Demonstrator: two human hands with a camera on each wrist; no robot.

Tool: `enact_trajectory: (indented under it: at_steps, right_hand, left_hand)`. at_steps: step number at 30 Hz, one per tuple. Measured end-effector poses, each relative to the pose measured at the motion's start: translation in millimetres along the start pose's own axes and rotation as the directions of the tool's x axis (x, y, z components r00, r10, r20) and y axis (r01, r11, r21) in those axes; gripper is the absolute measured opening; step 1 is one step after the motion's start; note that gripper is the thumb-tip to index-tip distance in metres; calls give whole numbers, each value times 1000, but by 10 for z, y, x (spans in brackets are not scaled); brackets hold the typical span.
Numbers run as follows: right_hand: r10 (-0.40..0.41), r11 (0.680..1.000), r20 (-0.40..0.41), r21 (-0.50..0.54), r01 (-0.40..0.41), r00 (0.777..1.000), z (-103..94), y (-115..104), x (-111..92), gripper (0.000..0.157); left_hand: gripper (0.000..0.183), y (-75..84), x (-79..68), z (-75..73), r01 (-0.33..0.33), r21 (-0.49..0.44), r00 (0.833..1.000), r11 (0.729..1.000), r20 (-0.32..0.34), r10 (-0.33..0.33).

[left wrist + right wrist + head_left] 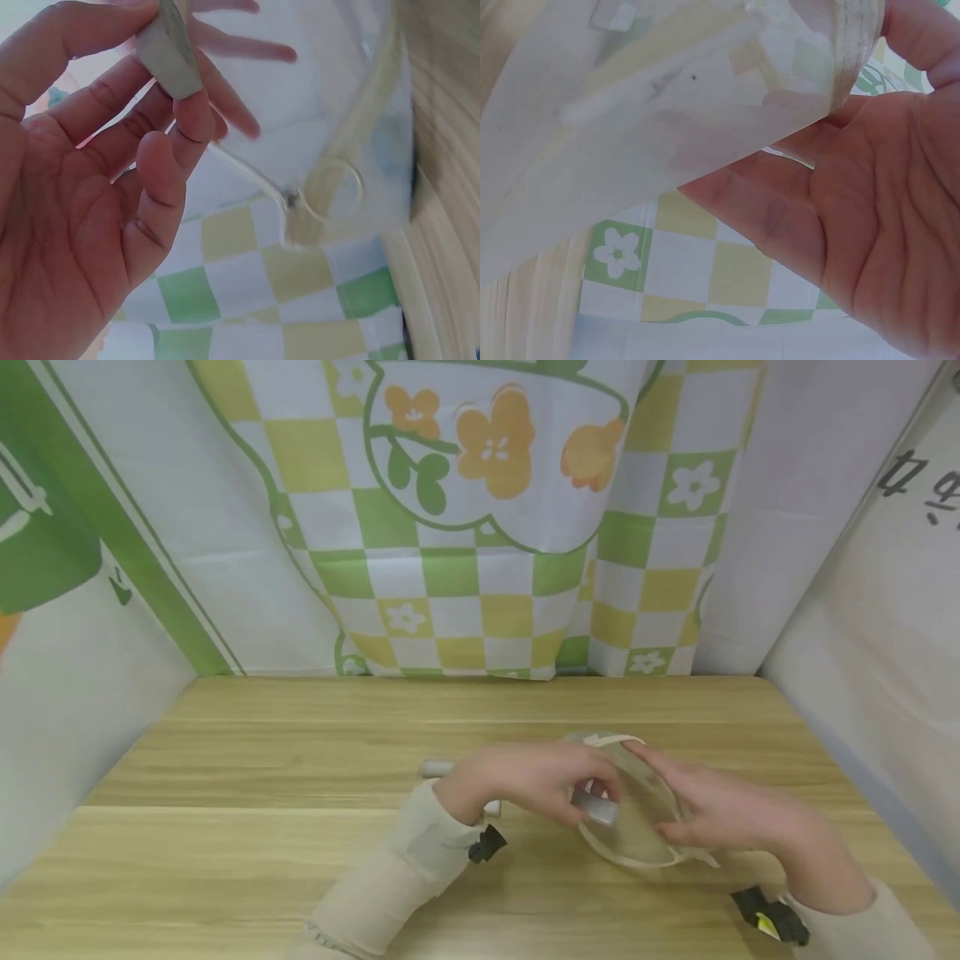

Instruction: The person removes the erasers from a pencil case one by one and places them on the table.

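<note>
My left hand (543, 777) pinches a small pale grey block (597, 808) between thumb and fingers, at the mouth of a translucent zip pouch (637, 865). In the left wrist view the block (171, 64) is at the fingertips, its upper end cut off. My right hand (738, 806) holds the pouch's cream rim from the right, thumb and fingers spread along it. The right wrist view shows the cloudy pouch wall (630, 142) with fingers partly behind it. A ring-shaped zip pull (334, 187) hangs at the rim.
A grey rod-like piece (436, 768) lies on the wooden table (262, 852) behind the left wrist. A small white piece (492, 808), mostly hidden, is by that wrist. Beyond the table's back edge hangs a checked, flowered cloth (450, 585).
</note>
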State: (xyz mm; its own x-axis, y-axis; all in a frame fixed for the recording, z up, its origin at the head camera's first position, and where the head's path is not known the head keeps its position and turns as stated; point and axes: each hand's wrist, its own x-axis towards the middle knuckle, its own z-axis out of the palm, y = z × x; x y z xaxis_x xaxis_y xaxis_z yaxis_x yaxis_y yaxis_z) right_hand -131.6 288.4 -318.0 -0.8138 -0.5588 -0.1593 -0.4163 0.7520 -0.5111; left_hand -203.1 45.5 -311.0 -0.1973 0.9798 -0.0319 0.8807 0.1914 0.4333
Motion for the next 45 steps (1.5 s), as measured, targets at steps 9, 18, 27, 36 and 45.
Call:
enact_trajectory:
  at_steps: [9, 18, 27, 36, 45]
  right_hand:
    - [-17, 996, -37, -84, 14, 999, 5, 7, -3, 98]
    - [-26, 996, -40, -82, 22, 999, 11, 24, -2, 98]
    - [-40, 997, -49, -74, 36, 998, 15, 7, 4, 98]
    - [-49, 994, -62, -104, 43, 997, 22, -7, 7, 98]
    - [-27, 997, -49, -74, 23, 998, 37, -37, -3, 96]
  left_hand:
    - [37, -59, -174, -28, 62, -11, 998, 998, -23, -63]
    - [34, -90, -330, -42, 98, -9, 994, 995, -41, -99]
    - [34, -145, -448, -20, 107, -23, 993, 994, -54, -108]
    - [31, -185, -564, 7, 118, -13, 991, 993, -65, -118]
    - [37, -204, -721, 35, 180, 25, 981, 983, -77, -178]
